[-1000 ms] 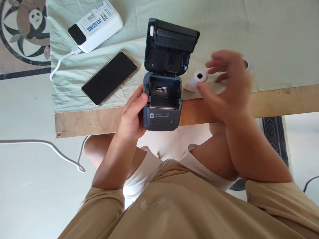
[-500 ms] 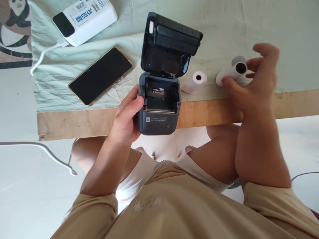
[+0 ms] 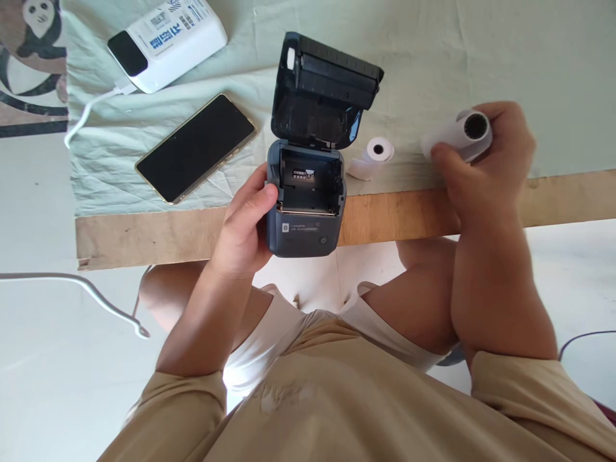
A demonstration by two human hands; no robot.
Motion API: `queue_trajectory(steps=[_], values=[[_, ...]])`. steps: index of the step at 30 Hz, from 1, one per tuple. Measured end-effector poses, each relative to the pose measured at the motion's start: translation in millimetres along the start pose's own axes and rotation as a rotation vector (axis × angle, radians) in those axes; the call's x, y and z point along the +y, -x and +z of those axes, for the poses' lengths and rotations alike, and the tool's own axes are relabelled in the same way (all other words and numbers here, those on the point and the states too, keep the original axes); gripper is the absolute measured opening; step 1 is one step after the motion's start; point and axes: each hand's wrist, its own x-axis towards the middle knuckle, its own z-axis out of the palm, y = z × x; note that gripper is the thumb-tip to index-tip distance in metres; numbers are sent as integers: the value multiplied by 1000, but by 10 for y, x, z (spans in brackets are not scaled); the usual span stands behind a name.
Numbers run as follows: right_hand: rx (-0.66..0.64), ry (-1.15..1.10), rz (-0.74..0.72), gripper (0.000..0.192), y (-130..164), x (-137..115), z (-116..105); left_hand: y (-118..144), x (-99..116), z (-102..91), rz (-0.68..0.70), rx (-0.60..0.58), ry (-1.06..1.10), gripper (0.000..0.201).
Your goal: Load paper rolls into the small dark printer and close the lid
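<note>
the right hand has its fingers clenched round a paper roll at the right of the worktop, long axis left-right, open core facing near-right. the left hand grasps the open printer at the near edge, lid tilted up on the far side.

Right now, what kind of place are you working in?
Probably a home, not a workshop: a low wooden table under a pale green cloth, a panda-patterned rug on the floor, and a phone beside a white power bank.

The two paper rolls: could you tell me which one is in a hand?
The right-hand paper roll, gripped by the right hand; the other roll lies untouched beside the printer.
</note>
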Motion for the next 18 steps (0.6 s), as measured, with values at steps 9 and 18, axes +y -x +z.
queue_trajectory(steps=[9, 18], values=[[258, -389, -565, 35, 244, -801, 285, -10, -3, -38, -26, -11, -104, 38], [-80, -97, -599, 27, 303, -1259, 503, -3, 10, -38, -26, 25, -146, 40]])
